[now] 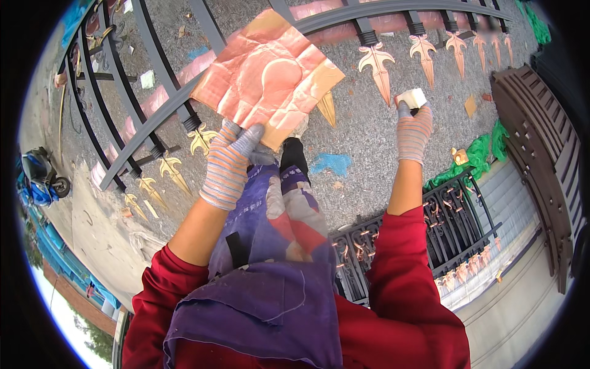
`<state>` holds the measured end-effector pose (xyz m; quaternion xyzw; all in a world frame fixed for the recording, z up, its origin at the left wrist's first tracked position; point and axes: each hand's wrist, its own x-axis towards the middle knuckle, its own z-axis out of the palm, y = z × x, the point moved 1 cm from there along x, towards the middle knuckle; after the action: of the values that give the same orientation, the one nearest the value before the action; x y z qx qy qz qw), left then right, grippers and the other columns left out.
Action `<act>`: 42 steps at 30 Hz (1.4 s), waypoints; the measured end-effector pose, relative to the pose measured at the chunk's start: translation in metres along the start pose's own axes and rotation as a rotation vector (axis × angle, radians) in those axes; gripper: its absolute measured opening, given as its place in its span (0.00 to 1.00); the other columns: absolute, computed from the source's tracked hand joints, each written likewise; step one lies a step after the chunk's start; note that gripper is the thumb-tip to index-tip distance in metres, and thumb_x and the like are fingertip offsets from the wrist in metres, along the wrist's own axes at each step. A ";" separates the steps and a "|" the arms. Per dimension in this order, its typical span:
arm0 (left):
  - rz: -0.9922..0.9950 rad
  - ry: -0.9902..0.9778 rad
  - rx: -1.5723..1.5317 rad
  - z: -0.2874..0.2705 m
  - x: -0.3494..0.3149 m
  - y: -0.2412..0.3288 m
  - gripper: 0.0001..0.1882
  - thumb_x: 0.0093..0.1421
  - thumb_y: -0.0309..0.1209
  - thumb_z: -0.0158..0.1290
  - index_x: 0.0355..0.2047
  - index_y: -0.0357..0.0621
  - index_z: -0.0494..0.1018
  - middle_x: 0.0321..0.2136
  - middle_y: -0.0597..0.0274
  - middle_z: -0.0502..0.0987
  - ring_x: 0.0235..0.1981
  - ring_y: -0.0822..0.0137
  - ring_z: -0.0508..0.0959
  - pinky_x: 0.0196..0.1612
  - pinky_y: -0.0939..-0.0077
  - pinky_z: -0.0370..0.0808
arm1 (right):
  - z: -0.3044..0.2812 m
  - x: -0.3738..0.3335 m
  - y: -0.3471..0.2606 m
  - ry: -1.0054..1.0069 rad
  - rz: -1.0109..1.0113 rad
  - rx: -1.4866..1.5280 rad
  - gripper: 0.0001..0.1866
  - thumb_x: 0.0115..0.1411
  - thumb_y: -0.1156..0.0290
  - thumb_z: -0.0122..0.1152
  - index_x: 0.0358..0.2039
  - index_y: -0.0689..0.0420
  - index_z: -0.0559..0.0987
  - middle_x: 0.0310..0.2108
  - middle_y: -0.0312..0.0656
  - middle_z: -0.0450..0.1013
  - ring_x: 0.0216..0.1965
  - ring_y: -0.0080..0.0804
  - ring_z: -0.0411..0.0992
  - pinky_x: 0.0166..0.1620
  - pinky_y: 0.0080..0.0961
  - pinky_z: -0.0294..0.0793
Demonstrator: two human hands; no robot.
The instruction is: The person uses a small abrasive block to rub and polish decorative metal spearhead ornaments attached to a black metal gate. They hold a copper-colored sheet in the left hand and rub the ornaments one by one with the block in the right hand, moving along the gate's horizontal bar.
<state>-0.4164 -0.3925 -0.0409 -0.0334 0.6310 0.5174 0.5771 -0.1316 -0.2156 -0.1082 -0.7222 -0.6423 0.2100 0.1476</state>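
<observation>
My left hand, in a striped grey glove, pinches the lower edge of a creased cardboard sheet smeared with copper-pink paint. The sheet hides part of a dark grey metal railing. My right hand, gloved alike, is closed around a small white block, perhaps a sponge, with something dark under it. Just above that hand, copper-coloured spear-shaped finials point down from the railing. Gold finials line its left part, and another gold tip pokes out beside the sheet.
Black ornamental railing panels with copper-coloured details lie at the lower right. Brown slatted metalwork stands at the far right. Green netting and a blue paint patch lie on the grey ground. A wheeled blue object is far left.
</observation>
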 end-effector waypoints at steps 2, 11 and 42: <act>-0.004 -0.001 0.036 -0.004 0.002 -0.004 0.11 0.59 0.31 0.56 0.37 0.35 0.73 0.24 0.56 0.78 0.19 0.68 0.78 0.22 0.76 0.77 | 0.010 0.009 -0.006 0.024 -0.061 0.082 0.16 0.53 0.63 0.66 0.37 0.61 0.78 0.32 0.48 0.76 0.32 0.42 0.76 0.38 0.35 0.73; -0.010 0.028 0.051 -0.010 0.004 -0.013 0.10 0.59 0.29 0.56 0.37 0.36 0.73 0.26 0.57 0.78 0.20 0.68 0.78 0.23 0.77 0.78 | 0.034 0.008 -0.056 -0.053 -0.095 0.190 0.16 0.52 0.63 0.67 0.37 0.60 0.78 0.30 0.46 0.77 0.32 0.38 0.76 0.37 0.33 0.73; 0.060 -0.008 -0.006 0.003 -0.011 0.013 0.14 0.59 0.29 0.55 0.45 0.38 0.72 0.31 0.59 0.78 0.23 0.71 0.78 0.23 0.76 0.78 | 0.029 0.077 -0.009 0.019 -0.097 0.189 0.16 0.53 0.67 0.66 0.40 0.60 0.77 0.35 0.45 0.78 0.36 0.38 0.76 0.42 0.32 0.72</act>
<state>-0.4192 -0.3903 -0.0236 -0.0142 0.6278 0.5365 0.5638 -0.1475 -0.1395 -0.1380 -0.6751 -0.6524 0.2553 0.2310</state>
